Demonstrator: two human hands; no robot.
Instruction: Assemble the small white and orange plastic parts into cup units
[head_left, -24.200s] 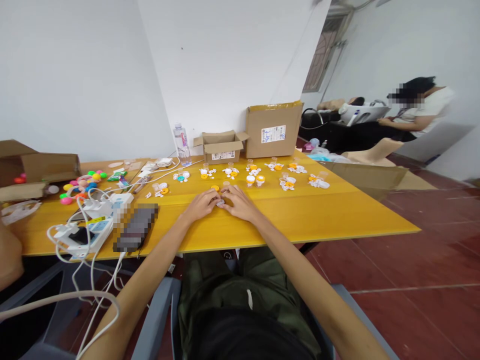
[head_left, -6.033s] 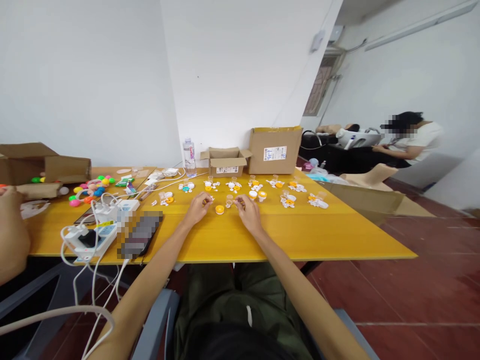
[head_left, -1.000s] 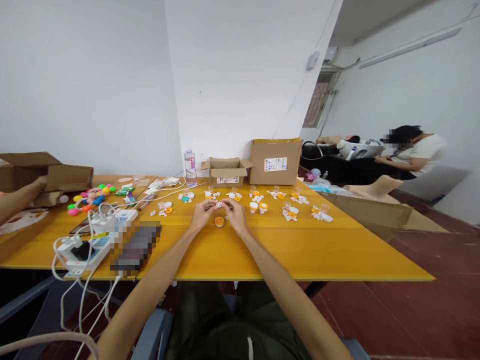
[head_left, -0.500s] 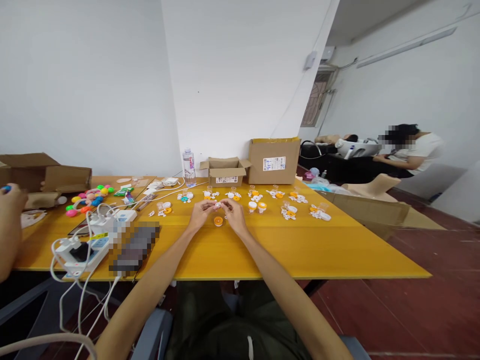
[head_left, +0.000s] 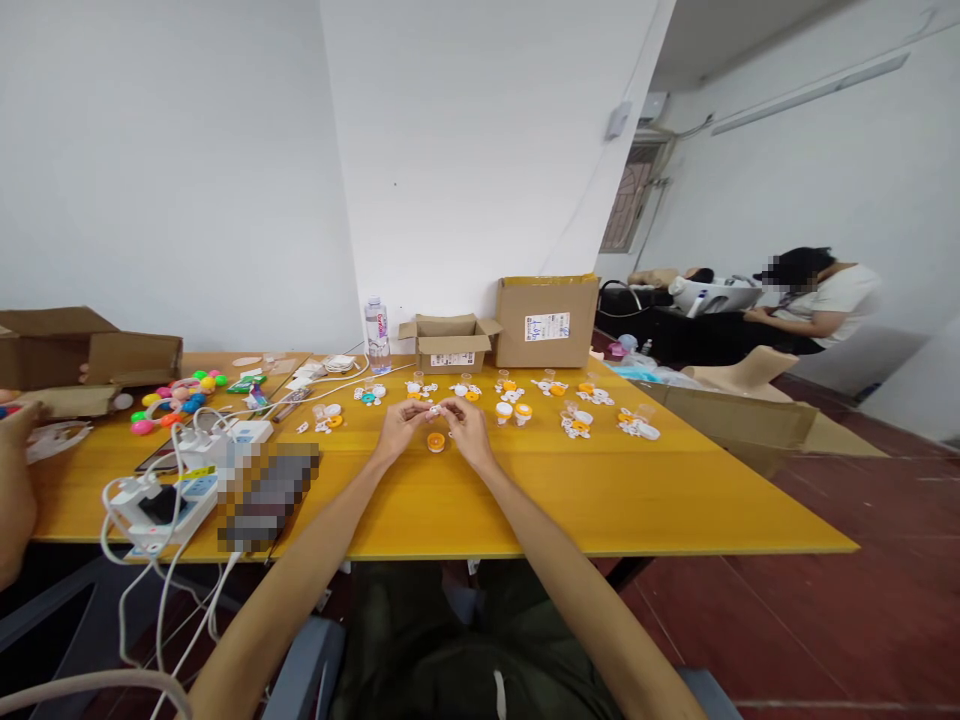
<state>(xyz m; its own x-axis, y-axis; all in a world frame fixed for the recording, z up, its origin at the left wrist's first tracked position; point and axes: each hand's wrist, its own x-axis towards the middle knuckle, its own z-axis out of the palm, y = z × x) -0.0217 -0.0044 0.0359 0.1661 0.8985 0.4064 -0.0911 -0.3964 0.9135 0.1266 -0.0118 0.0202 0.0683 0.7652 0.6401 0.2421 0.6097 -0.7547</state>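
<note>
Above the middle of the yellow table [head_left: 600, 500], my left hand [head_left: 401, 424] and my right hand [head_left: 466, 428] meet fingertip to fingertip. Both pinch one small white plastic part [head_left: 433, 410] between them; its exact kind is too small to make out. Just below the fingers, an orange round cap-like piece [head_left: 436, 442] rests on the tabletop. A small white bit lies by my right fingers, partly hidden. Beyond my hands sit several little piles of white and orange parts with clear cups, such as the pile [head_left: 576, 426] to the right. Two assembled small jars [head_left: 514, 412] stand nearby.
A water bottle [head_left: 377, 335], a small open carton [head_left: 448, 345] and a larger carton [head_left: 546, 325] stand along the wall. Left are a power strip [head_left: 199, 490] with cables, a phone [head_left: 270, 495] and colourful balls [head_left: 180, 398]. A co-worker's arm [head_left: 15, 490] reaches in at far left.
My hands stay nearly in place, still pinching the small white part. At far left, the co-worker's hand has lowered and shifted left.
</note>
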